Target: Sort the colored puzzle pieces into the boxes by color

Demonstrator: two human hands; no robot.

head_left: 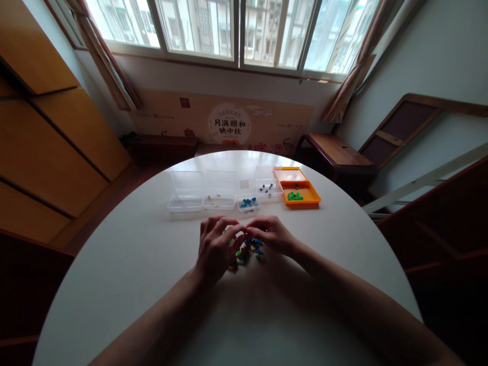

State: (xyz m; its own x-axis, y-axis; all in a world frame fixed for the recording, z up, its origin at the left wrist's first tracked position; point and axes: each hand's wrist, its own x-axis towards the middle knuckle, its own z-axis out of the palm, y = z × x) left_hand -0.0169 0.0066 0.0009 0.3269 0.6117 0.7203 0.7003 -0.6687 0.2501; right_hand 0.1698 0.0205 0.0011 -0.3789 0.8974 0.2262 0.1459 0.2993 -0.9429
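My left hand (215,248) and my right hand (271,235) rest side by side on the round white table (145,264), fingertips meeting over a small pile of coloured beads (247,250) in blue, green, yellow and dark tones. The fingers are curled down into the pile and hide much of it. Whether either hand pinches a bead is hidden.
Beyond the pile stand several small boxes in a row: two clear open boxes (186,192) (220,190), a little clear box with blue pieces (247,203), a clear box with dark pieces (269,185), and an orange box (299,188) holding green pieces. A wooden bench (337,152) stands past the table.
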